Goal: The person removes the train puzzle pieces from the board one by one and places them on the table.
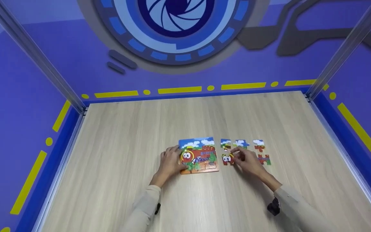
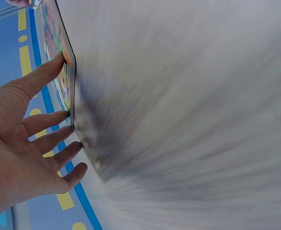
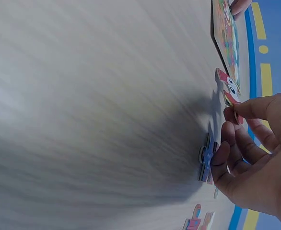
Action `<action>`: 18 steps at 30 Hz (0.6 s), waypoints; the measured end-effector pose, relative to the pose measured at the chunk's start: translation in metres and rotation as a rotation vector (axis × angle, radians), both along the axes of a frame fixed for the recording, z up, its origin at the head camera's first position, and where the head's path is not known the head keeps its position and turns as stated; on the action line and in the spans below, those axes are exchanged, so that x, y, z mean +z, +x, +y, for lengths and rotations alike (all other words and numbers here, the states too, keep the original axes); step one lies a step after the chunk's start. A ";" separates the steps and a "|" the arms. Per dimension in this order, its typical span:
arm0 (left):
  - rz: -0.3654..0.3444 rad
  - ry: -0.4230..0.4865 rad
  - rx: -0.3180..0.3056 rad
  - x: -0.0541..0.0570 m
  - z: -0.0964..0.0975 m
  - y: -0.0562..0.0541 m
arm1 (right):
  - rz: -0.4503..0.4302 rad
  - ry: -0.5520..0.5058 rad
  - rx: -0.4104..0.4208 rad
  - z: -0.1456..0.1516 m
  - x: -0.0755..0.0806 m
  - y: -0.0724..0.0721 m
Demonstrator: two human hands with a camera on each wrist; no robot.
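A square picture puzzle board (image 1: 201,151), showing a red cartoon train with eyes, lies flat on the table. My left hand (image 1: 169,161) is at its left side, thumb on the board's near left corner and the other fingers spread along the edge. To the right of the board, my right hand (image 1: 250,163) pinches a red puzzle piece with two eyes (image 1: 227,158) between thumb and index finger. In the right wrist view this eyed piece (image 3: 232,87) is tilted at the fingertips. Beneath the other fingers lies a blue puzzle piece (image 3: 207,158), partly hidden.
Behind the right hand lie puzzle pieces with sky and clouds: one at the left (image 1: 225,143), one in the middle (image 1: 242,143) and one at the right (image 1: 258,143). A red piece (image 1: 264,159) lies right of the hand. Blue printed walls (image 1: 185,77) border the wooden table (image 1: 134,129).
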State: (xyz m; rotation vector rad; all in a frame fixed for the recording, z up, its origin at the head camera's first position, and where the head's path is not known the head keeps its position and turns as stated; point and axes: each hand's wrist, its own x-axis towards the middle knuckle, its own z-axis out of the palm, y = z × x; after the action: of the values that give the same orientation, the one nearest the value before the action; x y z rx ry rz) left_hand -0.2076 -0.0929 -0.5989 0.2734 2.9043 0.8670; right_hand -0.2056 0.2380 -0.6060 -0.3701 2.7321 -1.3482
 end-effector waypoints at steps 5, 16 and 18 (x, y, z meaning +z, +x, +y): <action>-0.002 -0.006 0.002 -0.001 -0.001 0.000 | 0.004 0.016 -0.020 -0.001 0.000 0.000; -0.003 -0.004 0.003 0.000 0.001 -0.001 | 0.003 0.180 -0.088 -0.006 0.002 -0.002; -0.009 -0.004 0.002 0.001 0.001 -0.001 | 0.002 0.198 -0.096 -0.006 0.003 -0.002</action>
State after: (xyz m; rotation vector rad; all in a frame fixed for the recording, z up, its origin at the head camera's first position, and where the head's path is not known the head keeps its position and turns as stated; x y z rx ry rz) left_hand -0.2083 -0.0921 -0.5984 0.2651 2.8988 0.8599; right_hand -0.2077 0.2317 -0.6029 -0.2288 2.8844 -1.0815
